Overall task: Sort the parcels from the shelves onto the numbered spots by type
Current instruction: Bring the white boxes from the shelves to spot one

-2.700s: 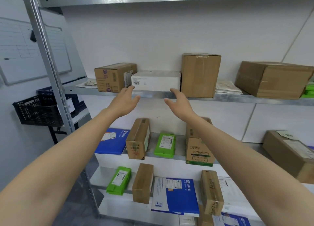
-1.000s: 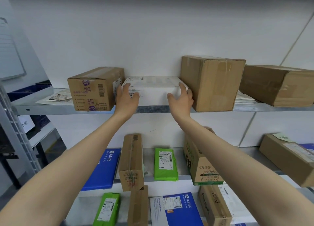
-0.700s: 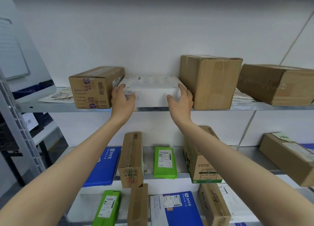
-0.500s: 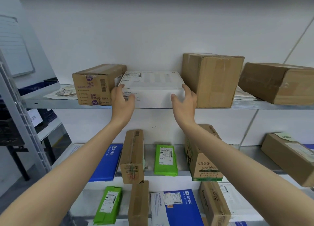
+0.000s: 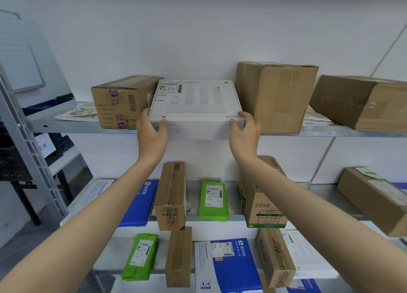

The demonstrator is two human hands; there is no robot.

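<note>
Now my left hand (image 5: 152, 136) and right hand (image 5: 243, 136) grip the white box (image 5: 193, 103) by its front corners, fingers (image 5: 164, 123) curled; it overhangs the top shelf (image 5: 330, 131), between a printed carton (image 5: 119, 103) and a tall carton (image 5: 275, 94).

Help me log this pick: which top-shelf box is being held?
The flat white box, the only one not brown cardboard; left hand and right hand grip its front corners, between the purple-printed carton and the tall carton.

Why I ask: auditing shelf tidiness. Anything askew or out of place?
The narrow brown box on the middle shelf juts past its front edge. The white box overhangs the top shelf only because the left hand and right hand grip it.
</note>
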